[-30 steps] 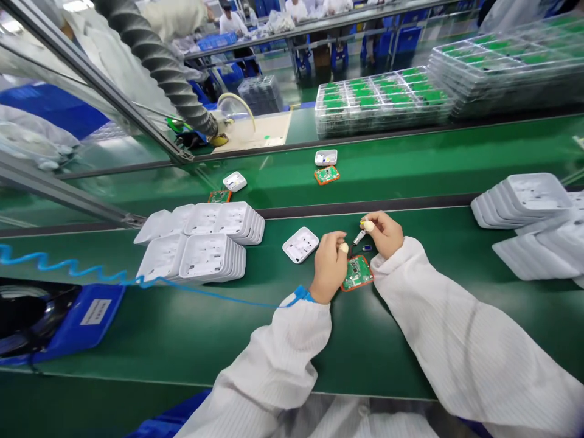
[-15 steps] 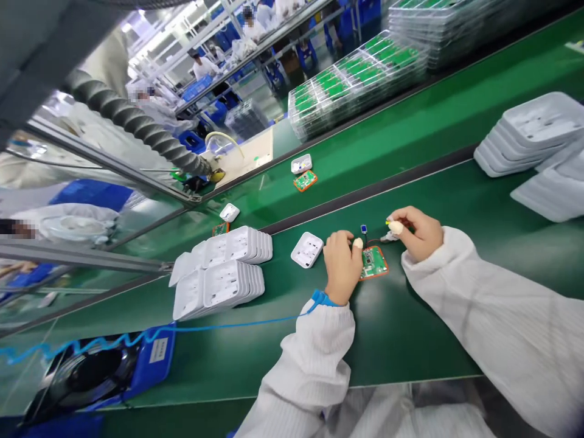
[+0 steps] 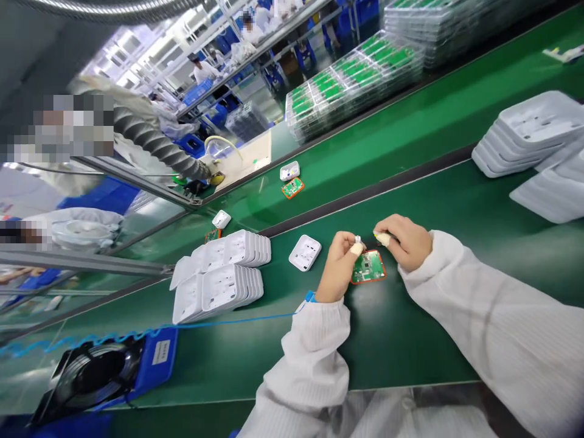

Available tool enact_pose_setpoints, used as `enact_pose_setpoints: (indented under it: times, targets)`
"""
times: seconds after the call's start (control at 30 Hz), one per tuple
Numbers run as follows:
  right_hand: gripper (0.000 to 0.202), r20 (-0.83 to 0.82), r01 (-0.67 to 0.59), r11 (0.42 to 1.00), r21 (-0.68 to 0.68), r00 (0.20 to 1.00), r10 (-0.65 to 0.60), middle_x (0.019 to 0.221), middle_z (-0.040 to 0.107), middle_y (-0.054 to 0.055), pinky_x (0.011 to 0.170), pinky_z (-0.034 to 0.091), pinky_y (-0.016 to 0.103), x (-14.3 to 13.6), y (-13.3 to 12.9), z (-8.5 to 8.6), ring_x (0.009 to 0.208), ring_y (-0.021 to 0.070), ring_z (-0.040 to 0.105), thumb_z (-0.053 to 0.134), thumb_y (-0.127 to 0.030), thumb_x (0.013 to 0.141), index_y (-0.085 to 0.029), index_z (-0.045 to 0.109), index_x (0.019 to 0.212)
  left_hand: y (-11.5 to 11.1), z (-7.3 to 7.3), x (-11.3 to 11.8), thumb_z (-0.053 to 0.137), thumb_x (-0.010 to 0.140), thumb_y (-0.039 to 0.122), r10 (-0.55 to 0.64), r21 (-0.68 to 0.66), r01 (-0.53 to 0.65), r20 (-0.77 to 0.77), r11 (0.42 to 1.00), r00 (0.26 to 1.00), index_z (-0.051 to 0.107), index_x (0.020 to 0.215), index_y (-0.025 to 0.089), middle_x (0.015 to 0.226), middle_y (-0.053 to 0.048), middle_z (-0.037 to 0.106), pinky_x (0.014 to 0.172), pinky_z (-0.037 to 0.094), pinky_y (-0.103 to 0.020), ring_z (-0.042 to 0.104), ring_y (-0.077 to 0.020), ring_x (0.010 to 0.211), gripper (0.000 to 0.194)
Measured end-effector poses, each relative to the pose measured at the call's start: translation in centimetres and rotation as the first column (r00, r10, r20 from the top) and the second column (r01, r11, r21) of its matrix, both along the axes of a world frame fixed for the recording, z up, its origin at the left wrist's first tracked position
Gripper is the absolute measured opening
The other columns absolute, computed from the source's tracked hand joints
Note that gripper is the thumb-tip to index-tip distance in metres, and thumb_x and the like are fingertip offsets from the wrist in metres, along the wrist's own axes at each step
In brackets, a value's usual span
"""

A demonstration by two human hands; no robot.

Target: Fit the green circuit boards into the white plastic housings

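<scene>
A green circuit board with an orange edge [image 3: 370, 266] lies on the green work table, just below and between my hands. My left hand [image 3: 340, 258], with a blue strap at its wrist, pinches a small white part [image 3: 358, 239] above the board's upper left corner. My right hand [image 3: 406, 240] is closed at the board's upper right, thumb and forefinger pressed together; a small yellow bit shows at the fingertips, too small to name. Pale covers sit on some fingertips. A white plastic shell [image 3: 305, 253] lies left of my left hand.
Stacked white shells stand at the left [image 3: 232, 286] and at the right [image 3: 533, 131]. On the conveyor [image 3: 351, 161] lie a small white case [image 3: 289, 171] and another board [image 3: 292, 188]. A fan [image 3: 93, 371] stands lower left. People in white work beyond.
My right hand has moved left, nearer my left hand. A small white part now shows in my left fingers. The small blue-faced part above the board is out of sight. Items on the conveyor have shifted left.
</scene>
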State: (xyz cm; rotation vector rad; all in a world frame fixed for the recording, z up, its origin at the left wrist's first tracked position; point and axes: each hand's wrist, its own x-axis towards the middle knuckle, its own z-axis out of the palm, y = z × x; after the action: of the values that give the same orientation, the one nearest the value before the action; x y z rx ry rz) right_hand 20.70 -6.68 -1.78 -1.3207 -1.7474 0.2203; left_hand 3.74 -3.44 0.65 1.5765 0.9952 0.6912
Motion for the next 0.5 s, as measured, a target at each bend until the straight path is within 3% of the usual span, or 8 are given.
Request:
enact_pose_setpoints:
  times: [0.07, 0.17, 0.33, 0.5]
  targets:
    - [0.020, 0.070, -0.033, 0.999, -0.021, 0.997, 0.034, 0.085, 0.060, 0.005, 0.072, 0.037, 0.032, -0.3, -0.2, 0.2, 0.081, 0.0184, 0.053, 0.037, -0.025, 0.084, -0.020, 0.056, 0.087, -0.9, 0.2, -0.6, 0.045, 0.086, 0.031, -0.007, -0.098, 0.020, 0.130, 0.995, 0.991, 0.042, 0.088, 0.020, 0.080, 0.000, 0.052, 0.072, 0.042, -0.023, 0.051, -0.0112, 0.076, 0.012]
    - [0.023, 0.142, -0.049, 0.998, -0.035, 0.988, 0.054, 0.087, 0.059, 0.005, 0.074, 0.035, 0.033, -0.7, -0.4, 0.4, 0.084, 0.0193, 0.052, 0.036, -0.025, 0.085, -0.020, 0.058, 0.087, -1.5, 0.4, -0.9, 0.045, 0.086, 0.032, -0.017, -0.124, 0.034, 0.133, 0.992, 0.991, 0.046, 0.089, 0.019, 0.077, 0.001, 0.051, 0.070, 0.041, -0.022, 0.049, -0.0108, 0.072, 0.013]
    - [0.025, 0.197, -0.056, 0.998, -0.037, 0.978, 0.062, 0.087, 0.058, 0.006, 0.073, 0.033, 0.033, -0.7, -0.4, 0.6, 0.082, 0.0185, 0.050, 0.034, -0.025, 0.086, -0.019, 0.059, 0.086, -1.5, 0.5, -0.9, 0.036, 0.090, 0.029, -0.012, 0.110, 0.025, -0.116, 0.994, 0.993, 0.053, 0.088, 0.019, 0.078, 0.000, 0.054, 0.070, 0.040, -0.024, 0.050, -0.0128, 0.074, 0.020]
    - [0.026, 0.213, -0.070, 0.997, -0.031, 0.974, 0.075, 0.087, 0.057, 0.006, 0.071, 0.032, 0.032, -0.5, -0.5, 0.6, 0.081, 0.0179, 0.050, 0.035, -0.025, 0.086, -0.019, 0.060, 0.086, -1.5, 0.5, -1.0, 0.034, 0.091, 0.024, 0.041, 0.360, 0.059, -0.264, 0.931, 0.964, 0.053, 0.087, 0.019, 0.088, -0.003, 0.056, 0.077, 0.039, -0.029, 0.051, -0.0163, 0.086, 0.021]
